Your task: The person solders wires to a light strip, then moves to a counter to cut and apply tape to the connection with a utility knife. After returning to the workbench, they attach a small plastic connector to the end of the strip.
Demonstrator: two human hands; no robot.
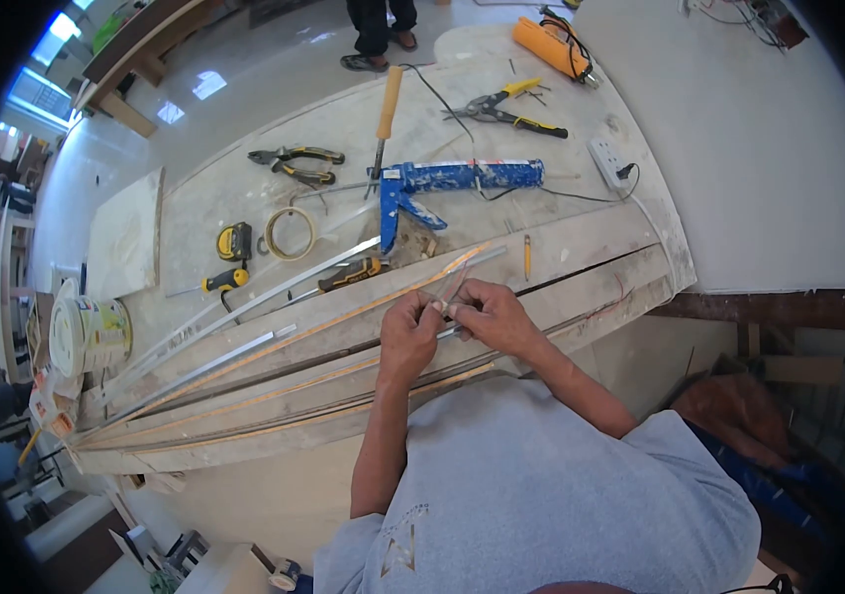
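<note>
My left hand point(410, 332) and my right hand point(495, 315) meet close above the front boards of the workbench, fingertips pinched together. Between them are thin, pale wire-like strands point(456, 284), partly hidden by the fingers. Just beyond the fingertips, the end of a narrow orange-yellow strip point(460, 260) lies beside a metal channel point(490, 255). A pencil point(527, 257) rests to the right of that end. Left of my left hand lies a yellow-black knife-like tool point(351, 274). Farther back, a wooden-handled soldering iron point(389, 107) leans against a blue caulking gun point(467, 176).
Pliers point(298, 163), tin snips point(511, 111), an orange corded tool point(551, 49) and a power strip point(608, 165) lie farther back. Leftward are a tape roll point(311, 236), tape measure point(234, 242), screwdriver point(224, 280) and bucket point(96, 335). A person's legs point(371, 28) stand beyond the bench.
</note>
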